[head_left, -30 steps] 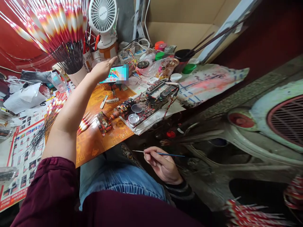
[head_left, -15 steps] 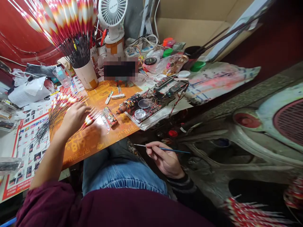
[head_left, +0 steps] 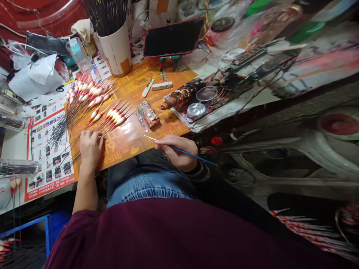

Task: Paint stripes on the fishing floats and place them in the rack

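My left hand point(head_left: 90, 146) is down on the orange board, its fingers bent over the thin dark stems of a small fan of fishing floats point(head_left: 117, 116). How many stems it grips is hidden. These floats have red, white and yellow bodies and point away to the right. A larger bunch of similar floats point(head_left: 84, 95) lies just behind. In my right hand point(head_left: 179, 151) is a slim paintbrush point(head_left: 186, 152) with a blue handle, pinched between thumb and fingers. Its pale tip points left, above the board's front edge.
A paint-smeared block point(head_left: 150, 114) lies right of the floats. Beyond it are a motor tool point(head_left: 182, 95) and a small clear dish point(head_left: 195, 110). A phone point(head_left: 174, 37) stands at the back beside a white cup point(head_left: 114, 48) of black stems. Loose papers point(head_left: 36, 78) fill the left.
My left hand has drawn back from over the float bodies to the stems near the front edge. The paintbrush has come up closer to the board. The view has tilted down.
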{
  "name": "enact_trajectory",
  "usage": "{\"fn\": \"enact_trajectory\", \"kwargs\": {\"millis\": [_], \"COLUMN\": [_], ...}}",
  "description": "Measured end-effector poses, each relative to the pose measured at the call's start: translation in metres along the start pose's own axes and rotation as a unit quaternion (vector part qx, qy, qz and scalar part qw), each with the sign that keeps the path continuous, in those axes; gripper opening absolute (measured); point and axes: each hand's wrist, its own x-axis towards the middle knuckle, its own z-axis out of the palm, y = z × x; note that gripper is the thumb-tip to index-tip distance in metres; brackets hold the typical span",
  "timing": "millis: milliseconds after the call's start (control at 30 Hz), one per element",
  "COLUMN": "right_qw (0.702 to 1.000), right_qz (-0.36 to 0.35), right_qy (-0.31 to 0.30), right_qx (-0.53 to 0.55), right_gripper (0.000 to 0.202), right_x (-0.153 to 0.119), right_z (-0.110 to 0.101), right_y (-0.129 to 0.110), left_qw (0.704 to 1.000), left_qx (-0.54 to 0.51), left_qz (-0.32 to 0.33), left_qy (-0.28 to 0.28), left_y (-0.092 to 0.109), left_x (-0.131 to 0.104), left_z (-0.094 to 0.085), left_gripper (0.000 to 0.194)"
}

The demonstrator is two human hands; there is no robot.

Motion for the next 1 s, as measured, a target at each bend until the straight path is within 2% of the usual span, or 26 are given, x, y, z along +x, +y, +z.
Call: {"fn": "enact_trajectory", "kwargs": {"millis": [100, 200, 433, 600, 800, 900, 1000], "right_qw": [0.996, 0.993, 0.992, 0.992, 0.98, 0.975, 0.974], "right_qz": [-0.073, -0.106, -0.11, -0.1, -0.163, -0.18, -0.178], "right_qy": [-0.021, -0.009, 0.023, 0.042, 0.037, 0.039, 0.041], "right_qx": [-0.038, -0.05, -0.054, -0.059, -0.109, -0.122, -0.133], "right_gripper": [0.025, 0.028, 0.03, 0.027, 0.027, 0.025, 0.025], "right_x": [0.007, 0.011, 0.015, 0.008, 0.004, 0.005, 0.005], "right_z": [0.006, 0.01, 0.014, 0.012, 0.008, 0.007, 0.005], "right_y": [0.006, 0.014, 0.024, 0.025, 0.024, 0.024, 0.023], "left_qw": [1.0, 1.0, 0.999, 0.999, 0.998, 0.999, 0.999], "left_qx": [0.005, 0.002, 0.024, 0.009, -0.035, -0.03, -0.028], "left_qz": [-0.017, -0.027, -0.033, -0.026, -0.011, -0.008, 0.023], "left_qy": [0.003, 0.0, -0.004, 0.025, 0.06, 0.044, -0.005], "left_y": [0.0, -0.001, -0.001, 0.005, 0.012, 0.013, 0.013], "left_x": [-0.002, -0.005, -0.005, -0.005, -0.003, -0.003, -0.007], "left_z": [0.005, 0.008, 0.012, 0.007, -0.001, -0.006, -0.011], "left_gripper": [0.015, 0.014, 0.016, 0.014, 0.015, 0.02, 0.025]}}
